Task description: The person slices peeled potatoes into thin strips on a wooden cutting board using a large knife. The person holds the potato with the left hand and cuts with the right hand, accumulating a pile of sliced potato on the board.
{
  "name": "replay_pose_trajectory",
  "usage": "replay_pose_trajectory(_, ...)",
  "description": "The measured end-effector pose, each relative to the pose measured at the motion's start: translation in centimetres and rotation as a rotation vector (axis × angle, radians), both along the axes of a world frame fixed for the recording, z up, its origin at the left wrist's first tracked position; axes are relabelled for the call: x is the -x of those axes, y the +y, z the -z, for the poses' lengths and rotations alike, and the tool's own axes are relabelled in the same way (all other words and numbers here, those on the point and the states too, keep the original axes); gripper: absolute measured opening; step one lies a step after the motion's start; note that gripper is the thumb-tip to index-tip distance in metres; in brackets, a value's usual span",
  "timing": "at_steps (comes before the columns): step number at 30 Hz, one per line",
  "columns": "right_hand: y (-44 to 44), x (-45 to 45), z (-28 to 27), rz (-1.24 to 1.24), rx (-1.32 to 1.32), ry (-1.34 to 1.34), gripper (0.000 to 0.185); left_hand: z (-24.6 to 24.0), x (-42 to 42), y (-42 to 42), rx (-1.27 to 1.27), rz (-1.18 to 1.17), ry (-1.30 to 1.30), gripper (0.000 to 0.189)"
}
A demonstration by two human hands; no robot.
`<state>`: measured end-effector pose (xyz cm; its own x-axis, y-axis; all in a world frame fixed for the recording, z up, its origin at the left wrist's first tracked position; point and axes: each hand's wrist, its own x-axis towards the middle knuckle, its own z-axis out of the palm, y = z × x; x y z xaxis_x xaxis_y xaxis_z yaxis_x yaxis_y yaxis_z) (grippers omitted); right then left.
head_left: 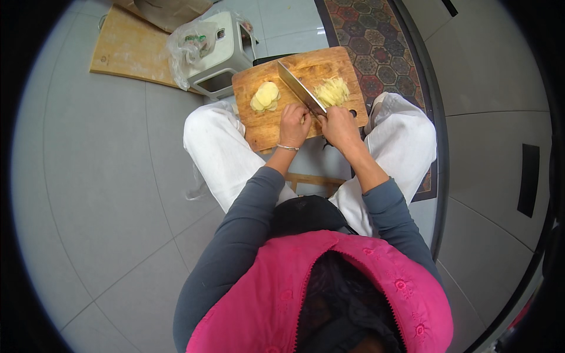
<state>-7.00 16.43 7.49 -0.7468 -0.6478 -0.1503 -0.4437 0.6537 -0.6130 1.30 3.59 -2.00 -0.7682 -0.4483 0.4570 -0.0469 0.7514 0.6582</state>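
Observation:
My right hand (340,130) grips the handle of a cleaver (301,88), whose broad blade slants up and left across a wooden cutting board (258,132). Close beside the blade, my left hand (294,125) rests on the board with its fingers curled. A bit of pale yellow shows by these fingers, but what lies under them is mostly hidden. Left of the cleaver is a small stack of pale yellow slices, probably potato (265,97). A heap of thin shreds of the same colour (332,92) lies to the blade's right. The board sits between my knees.
Beyond the board's left corner stands a white plastic stool (216,48) bearing a clear plastic bag (190,44). A larger wooden board (128,48) lies behind it. A patterned mat (375,48) runs along the cabinet fronts (490,75) at right. Grey tiles (101,176) cover the floor.

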Motion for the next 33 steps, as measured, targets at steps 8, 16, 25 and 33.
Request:
replay_pose_trajectory(8,-0.7,0.2,1.1,0.015,-0.043,-0.017,0.022,-0.2,0.0,0.0,-0.005,0.005,-0.013,0.009)
replay_pose_trajectory(16,0.0,0.4,-0.2,0.036,-0.007,-0.041,0.025,-0.3,0.0,0.0,-0.025,0.006,-0.015,0.010)
replay_pose_trajectory(25,-0.6,0.1,0.8,0.025,-0.008,-0.017,0.024,-0.1,0.1,0.0,-0.029,0.002,0.001,0.010)
replay_pose_trajectory(33,0.5,3.5,0.0,0.147,0.152,-0.018,0.029,-0.4,0.1,0.1,-0.066,0.002,0.033,0.010)
